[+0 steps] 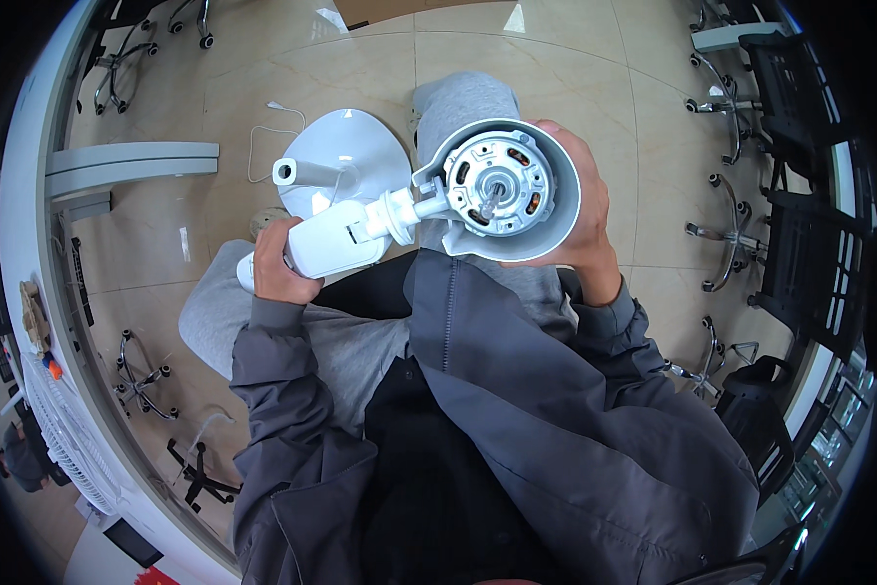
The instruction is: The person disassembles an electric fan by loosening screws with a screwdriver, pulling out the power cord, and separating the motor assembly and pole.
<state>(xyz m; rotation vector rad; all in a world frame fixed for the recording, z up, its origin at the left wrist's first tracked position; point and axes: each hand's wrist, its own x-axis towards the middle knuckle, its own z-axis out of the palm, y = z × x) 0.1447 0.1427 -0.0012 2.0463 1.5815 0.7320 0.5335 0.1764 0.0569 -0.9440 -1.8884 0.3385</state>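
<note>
In my left hand point(284, 261) is the white neck point(336, 242) of an electric fan, fingers wrapped round its far end. A ribbed joint links this neck to a silver motor point(502, 183) with a shaft at its centre. Round the motor sits an open white housing point(567, 210), its gap facing the neck. My right hand point(584, 210) grips the housing from its right side, fingers partly hidden behind it. Beyond my left hand a round white fan base point(380, 146) with a short hollow post point(307, 174) rests on the floor.
A white cord point(253, 156) lies beside the base. At the left runs a white table point(48, 244) with a white fan grille point(68, 429) on it. Black wheeled chairs point(799, 224) stand along the right. A cardboard piece point(399, 10) lies at the far edge.
</note>
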